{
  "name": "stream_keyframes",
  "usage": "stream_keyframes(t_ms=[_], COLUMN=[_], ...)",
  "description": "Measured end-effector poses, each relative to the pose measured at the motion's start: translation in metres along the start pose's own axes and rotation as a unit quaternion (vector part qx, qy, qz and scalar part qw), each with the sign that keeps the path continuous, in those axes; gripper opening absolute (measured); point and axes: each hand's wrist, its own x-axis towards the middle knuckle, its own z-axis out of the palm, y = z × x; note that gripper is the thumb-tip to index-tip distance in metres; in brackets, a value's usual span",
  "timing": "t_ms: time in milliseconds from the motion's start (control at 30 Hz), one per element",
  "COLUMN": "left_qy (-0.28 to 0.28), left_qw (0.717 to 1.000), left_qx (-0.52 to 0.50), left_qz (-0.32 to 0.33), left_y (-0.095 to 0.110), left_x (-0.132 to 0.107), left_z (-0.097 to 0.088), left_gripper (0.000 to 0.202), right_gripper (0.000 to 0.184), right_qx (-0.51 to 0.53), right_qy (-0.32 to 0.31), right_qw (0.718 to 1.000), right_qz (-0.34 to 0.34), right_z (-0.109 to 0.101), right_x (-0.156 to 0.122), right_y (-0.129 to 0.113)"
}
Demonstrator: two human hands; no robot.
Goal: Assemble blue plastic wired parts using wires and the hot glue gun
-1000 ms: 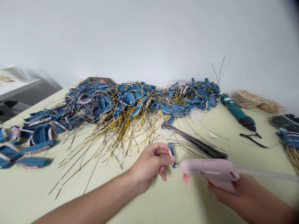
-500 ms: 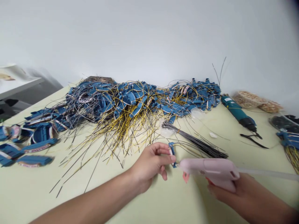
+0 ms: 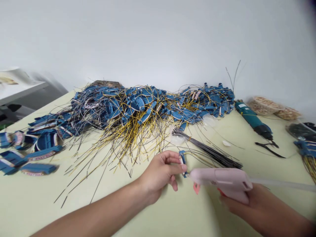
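Note:
My left hand [image 3: 159, 174] pinches a small blue folded piece [image 3: 182, 161] between thumb and fingers, just above the pale green table [image 3: 37, 204]. My right hand [image 3: 249, 205] grips a pink glue gun [image 3: 222, 182], its nozzle touching the lower end of the blue piece. A clear glue stick [image 3: 283, 185] juts out of the gun's back toward the right. A bundle of thin dark wires [image 3: 209, 152] lies just behind the blue piece.
A big heap of blue pieces with yellow and dark wires [image 3: 138, 108] spreads across the table's back. More blue pieces [image 3: 34, 153] lie at the left. A teal power tool [image 3: 253, 120], black pliers [image 3: 270, 148] and a bag of tan bits [image 3: 265, 105] sit at the right.

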Motion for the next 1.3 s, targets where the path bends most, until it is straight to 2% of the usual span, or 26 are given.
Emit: stream_keyframes(t_ms=[367,667,833,1000,1300], left_qy=[0.007,0.014,0.019,0.019,0.023], left_qw=[1.000,1.000,0.999,0.998,0.997], left_qx=[0.003,0.010,0.026,0.040,0.047], left_qz=[0.001,0.014,0.037,0.043,0.054], left_y=[-0.001,-0.001,-0.004,-0.007,-0.008], left_x=[0.000,-0.002,-0.003,-0.004,-0.003], left_z=[0.000,0.002,0.004,0.004,0.006], left_gripper=[0.030,0.028,0.026,0.025,0.025], right_gripper=[0.022,0.016,0.018,0.018,0.026], right_qx=[0.011,-0.004,-0.005,-0.029,-0.108], right_qy=[-0.001,0.045,0.031,0.051,0.013], right_qw=[1.000,0.998,0.998,0.995,0.990], right_qz=[0.013,-0.040,-0.057,-0.075,-0.094], right_z=[0.003,-0.001,0.000,0.000,-0.001], right_x=[0.000,0.000,0.000,-0.001,0.004], right_y=[0.002,-0.003,-0.004,-0.005,0.008])
